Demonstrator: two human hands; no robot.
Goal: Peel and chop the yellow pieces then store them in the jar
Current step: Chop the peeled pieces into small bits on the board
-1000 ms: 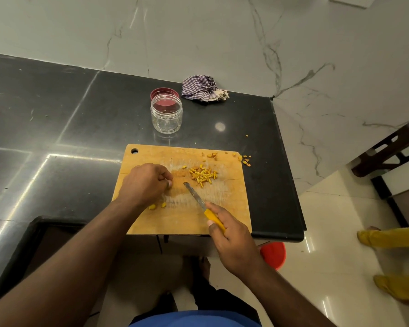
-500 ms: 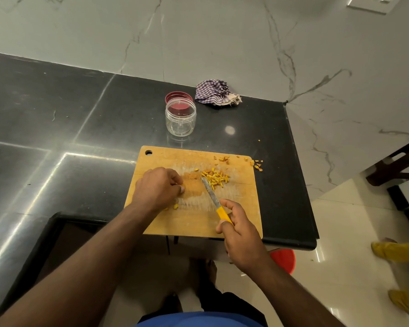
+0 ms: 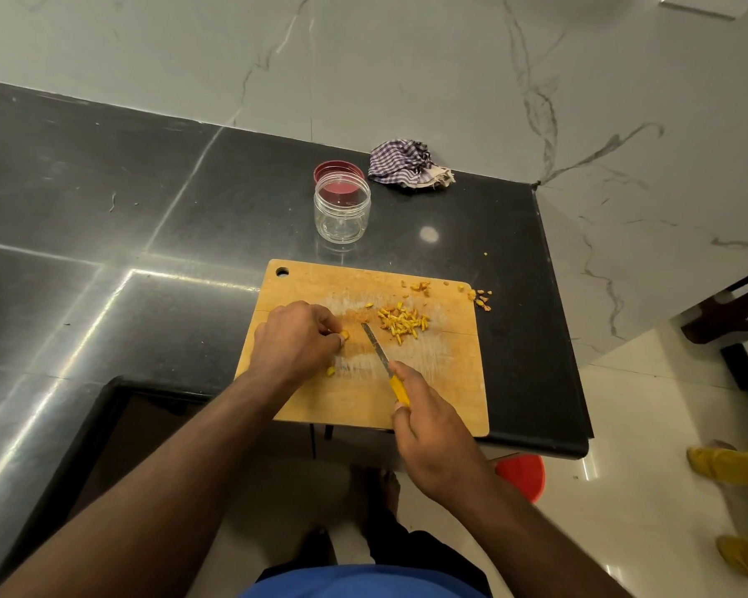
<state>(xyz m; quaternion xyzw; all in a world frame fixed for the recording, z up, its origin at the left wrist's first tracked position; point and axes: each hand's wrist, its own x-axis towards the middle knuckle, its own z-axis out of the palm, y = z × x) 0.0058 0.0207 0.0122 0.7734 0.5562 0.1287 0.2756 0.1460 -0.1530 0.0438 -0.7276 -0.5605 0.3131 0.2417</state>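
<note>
1. Chopping is the step in hand, as I judge it. In the head view, the left hand [image 3: 296, 338] curls over the wooden cutting board [image 3: 445, 381], its fingertips pinching a small yellow piece [image 3: 344, 336] against the wood. The right hand [image 3: 435, 442] grips the yellow handle of a knife [image 3: 383, 362], the blade tip resting on the board between that piece and the heap of chopped yellow strips [image 3: 402, 323].

2. Another uncut bit [image 3: 330, 371] lies just by the left wrist; peel scraps [image 3: 480, 297] sit at the board's far right corner and spill onto the counter.

3. The next move likely calls for bringing the blade across to the pinched piece, clear of the fingertips.

4. The jar [image 3: 342, 209] stands open and empty beyond the board, its red lid [image 3: 335, 170] behind it, so storing is not yet begun.

5. The surface is a dark polished counter [image 3: 147, 209] against a marbled wall, with a checked cloth [image 3: 407, 168] near the jar. Pale floor tiles and a red stool [image 3: 521, 474] show below.
</note>
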